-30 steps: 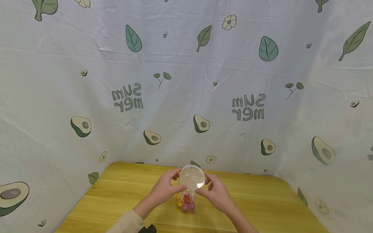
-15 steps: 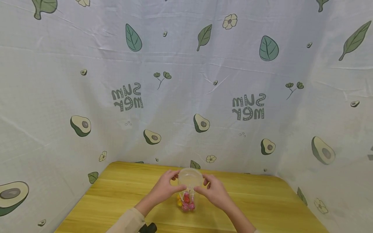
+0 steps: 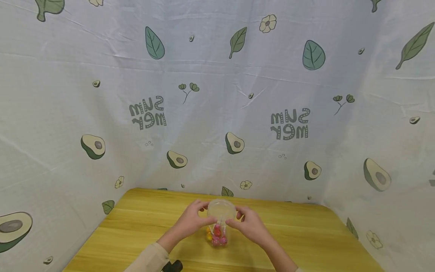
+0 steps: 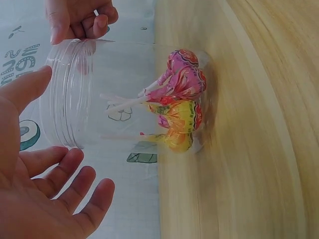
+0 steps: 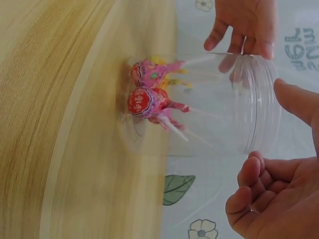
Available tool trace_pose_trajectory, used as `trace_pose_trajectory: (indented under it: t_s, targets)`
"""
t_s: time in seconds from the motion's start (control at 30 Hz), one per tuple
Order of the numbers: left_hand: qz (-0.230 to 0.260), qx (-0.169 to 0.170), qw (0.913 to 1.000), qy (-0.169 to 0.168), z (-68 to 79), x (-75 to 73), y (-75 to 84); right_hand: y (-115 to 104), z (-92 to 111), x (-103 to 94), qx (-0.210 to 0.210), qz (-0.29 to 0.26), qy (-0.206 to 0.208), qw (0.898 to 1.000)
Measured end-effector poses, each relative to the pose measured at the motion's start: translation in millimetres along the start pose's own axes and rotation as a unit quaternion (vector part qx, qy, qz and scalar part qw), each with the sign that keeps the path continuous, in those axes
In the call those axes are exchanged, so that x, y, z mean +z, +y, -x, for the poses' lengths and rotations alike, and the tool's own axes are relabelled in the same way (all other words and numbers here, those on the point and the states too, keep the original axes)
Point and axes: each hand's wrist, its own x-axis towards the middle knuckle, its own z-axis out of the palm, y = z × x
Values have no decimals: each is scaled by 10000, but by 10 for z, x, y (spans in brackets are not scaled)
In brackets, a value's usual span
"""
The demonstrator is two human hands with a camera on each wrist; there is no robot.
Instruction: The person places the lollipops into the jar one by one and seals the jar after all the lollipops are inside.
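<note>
A clear plastic jar (image 4: 124,62) stands upright on the wooden table, holding several lollipops (image 4: 182,79) in pink, red and yellow wrappers, heads down and white sticks up. Its clear round lid (image 3: 221,209) lies level over the mouth. My left hand (image 3: 192,224) grips the lid's left side, thumb toward me and fingers round the far edge. From the opposite side my right hand (image 3: 249,226) holds the lid the same way. In the right wrist view, the ridged lid (image 5: 261,107) sits right at the jar's top, and the right hand's lower fingers are curled beside it.
The yellow wooden table (image 3: 299,234) extends around the jar on both sides. Behind it hangs a white cloth (image 3: 210,113) printed with leaves, avocados and flowers. A black item (image 3: 172,266) shows by the left sleeve (image 3: 149,258).
The lid, earlier tilted with its round face toward the head camera, has come down and levelled over the jar mouth. Both hands have lowered slightly with it; the jar stays put.
</note>
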Motion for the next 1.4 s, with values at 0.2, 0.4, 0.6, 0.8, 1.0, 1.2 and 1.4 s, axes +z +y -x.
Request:
trace_pose_trajectory:
  t_s: [0.2,0.4,0.6,0.8,1.0,1.2,1.4]
  targets:
    - [-75,-40,10000,-30,9,15,-22,4,9,9,66,6,-41,10000]
    - [-280,55,9995,128,5,42,-50,21,11,32,18,148,79,9999]
    - [-189,39,9996,195,4,51,-35,64,5,74,55,-40,194,9998]
    - [-103,-16,9997,216,-8,62,-48,52,17,82,145,-132,250,9995]
    - [-189,-27,9997,140,-9,43,-39,15,34,83,106,-137,270,9995]
    - [-294,-173,9992,183,-16,27,2,-13,53,103,147,-141,318,9993]
    - [-241,-300,9985,389,-50,42,8,-16,43,125,162,-237,368,9989]
